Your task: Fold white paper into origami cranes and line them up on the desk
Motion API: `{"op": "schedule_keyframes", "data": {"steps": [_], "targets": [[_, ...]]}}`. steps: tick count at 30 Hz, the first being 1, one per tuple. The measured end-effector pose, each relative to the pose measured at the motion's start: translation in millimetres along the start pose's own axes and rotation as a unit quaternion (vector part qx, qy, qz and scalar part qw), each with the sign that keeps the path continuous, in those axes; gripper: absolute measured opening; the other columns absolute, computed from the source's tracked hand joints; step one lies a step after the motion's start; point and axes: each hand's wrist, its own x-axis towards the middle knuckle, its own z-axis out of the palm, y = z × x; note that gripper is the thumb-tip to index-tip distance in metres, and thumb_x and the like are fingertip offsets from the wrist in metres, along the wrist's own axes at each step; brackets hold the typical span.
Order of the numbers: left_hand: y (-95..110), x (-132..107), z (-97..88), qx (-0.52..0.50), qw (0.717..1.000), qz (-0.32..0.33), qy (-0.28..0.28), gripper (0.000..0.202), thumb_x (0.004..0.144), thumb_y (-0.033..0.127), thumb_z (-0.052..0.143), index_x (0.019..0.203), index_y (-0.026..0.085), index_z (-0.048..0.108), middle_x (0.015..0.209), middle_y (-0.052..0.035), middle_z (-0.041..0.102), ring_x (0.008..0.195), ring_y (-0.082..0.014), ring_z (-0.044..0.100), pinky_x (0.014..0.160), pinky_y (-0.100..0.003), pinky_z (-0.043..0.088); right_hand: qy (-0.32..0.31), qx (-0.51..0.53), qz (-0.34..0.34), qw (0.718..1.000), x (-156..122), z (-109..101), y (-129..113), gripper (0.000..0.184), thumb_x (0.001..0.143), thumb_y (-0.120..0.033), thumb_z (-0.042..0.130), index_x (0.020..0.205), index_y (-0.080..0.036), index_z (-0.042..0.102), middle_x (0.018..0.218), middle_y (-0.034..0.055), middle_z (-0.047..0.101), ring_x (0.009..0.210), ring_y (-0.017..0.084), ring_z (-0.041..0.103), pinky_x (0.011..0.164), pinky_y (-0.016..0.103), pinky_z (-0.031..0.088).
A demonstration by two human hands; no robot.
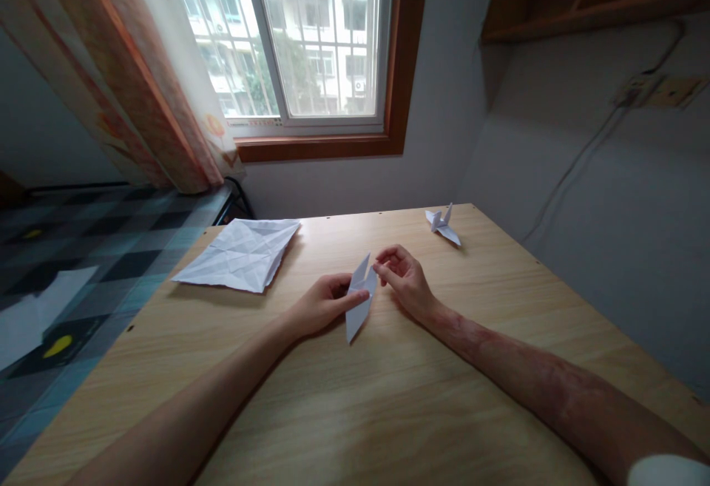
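Observation:
A narrow, folded white paper piece [359, 301] stands on edge near the middle of the wooden table [388, 397]. My left hand [322, 305] grips its left side, fingers curled and thumb pressed on the paper. My right hand [404, 279] pinches the upper right edge of the same paper between thumb and forefinger. A creased, unfolded white sheet [239, 253] lies flat at the far left of the table. A finished white paper crane [442, 224] sits at the far right edge.
A window [299, 35] with bars and a patterned curtain [127, 79] are behind the table. A bed with a chequered cover [83, 264] lies left. A wall with a cable [582, 168] and shelf is right.

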Motion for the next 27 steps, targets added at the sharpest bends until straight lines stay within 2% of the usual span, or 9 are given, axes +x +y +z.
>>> {"op": "schedule_keyframes", "data": {"steps": [7, 12, 17, 22, 27], "targets": [[-5.1, 1.2, -1.2, 0.009, 1.000, 0.005, 0.008, 0.050, 0.098, 0.063, 0.073, 0.103, 0.013, 0.075, 0.083, -0.0010, 0.062, 0.075, -0.0156, 0.053, 0.066, -0.026, 0.038, 0.002, 0.023, -0.015, 1.000, 0.8, -0.6, -2.8, 0.021, 0.086, -0.033, 0.082, 0.097, -0.024, 0.067, 0.080, -0.0031, 0.062, 0.069, 0.014, 0.058, 0.065, 0.029, 0.051], [-5.3, 0.8, -1.6, 0.026, 1.000, -0.001, 0.006, 0.051, 0.097, 0.063, 0.074, 0.101, 0.013, 0.075, 0.082, -0.0008, 0.062, 0.074, -0.0158, 0.053, 0.065, -0.026, 0.039, -0.014, 0.044, 0.017, 0.999, 1.7, -0.4, -0.9, 0.020, 0.085, -0.030, 0.076, 0.100, -0.023, 0.065, 0.074, -0.0056, 0.057, 0.063, 0.013, 0.052, 0.060, 0.027, 0.043], [-3.0, 0.0, -1.8, 0.037, 0.999, 0.010, 0.020, 0.049, 0.097, 0.062, 0.073, 0.103, 0.013, 0.076, 0.085, -0.0022, 0.066, 0.076, -0.0175, 0.056, 0.067, -0.027, 0.042, -0.022, 0.063, 0.045, 0.997, 2.1, -0.1, -0.1, 0.029, 0.087, -0.037, 0.079, 0.105, -0.025, 0.062, 0.072, -0.0069, 0.056, 0.065, 0.013, 0.054, 0.062, 0.027, 0.043], [-5.1, 0.7, -2.1, 0.032, 0.998, 0.016, 0.050, 0.048, 0.097, 0.062, 0.074, 0.097, 0.014, 0.074, 0.084, -0.0023, 0.066, 0.075, -0.0165, 0.056, 0.067, -0.026, 0.042, -0.011, 0.062, 0.041, 0.997, 2.2, -0.1, -3.1, 0.036, 0.087, -0.044, 0.084, 0.108, -0.026, 0.060, 0.072, -0.0077, 0.056, 0.065, 0.014, 0.055, 0.063, 0.027, 0.042], [-3.9, 1.9, -1.6, 0.007, 0.998, 0.012, 0.059, 0.050, 0.095, 0.065, 0.075, 0.097, 0.015, 0.075, 0.080, -0.0011, 0.064, 0.072, -0.0157, 0.053, 0.064, -0.026, 0.039, -0.019, 0.072, 0.054, 0.996, 1.0, -0.5, -4.2, 0.033, 0.094, -0.050, 0.076, 0.109, -0.025, 0.061, 0.063, -0.0104, 0.047, 0.055, 0.012, 0.039, 0.062, 0.028, 0.041]]}}
